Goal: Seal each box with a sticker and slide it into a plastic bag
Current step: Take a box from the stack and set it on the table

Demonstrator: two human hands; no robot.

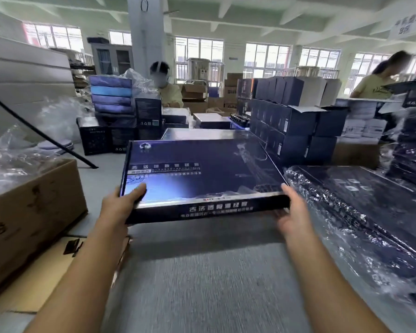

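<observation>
left forearm (pixel 87 272) and right forearm (pixel 322 272) are reaching forward, bare, converging slightly. left hand (pixel 119 207) is gripping the box (pixel 202 169) at its near left corner, thumb lying on top, fingers hidden beneath. right hand (pixel 294 212) is gripping the near right corner, thumb on the top edge, fingers curling under.

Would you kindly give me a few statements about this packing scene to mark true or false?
1. The left hand and the right hand hold the dark box by its near corners. True.
2. The held box is already inside a plastic bag. False: it is bare; a bagged box lies to its right.
3. A brown carton stands on the left. True.
4. The held box lies flat on the table. False: the hands hold its near edge above the table.
</observation>
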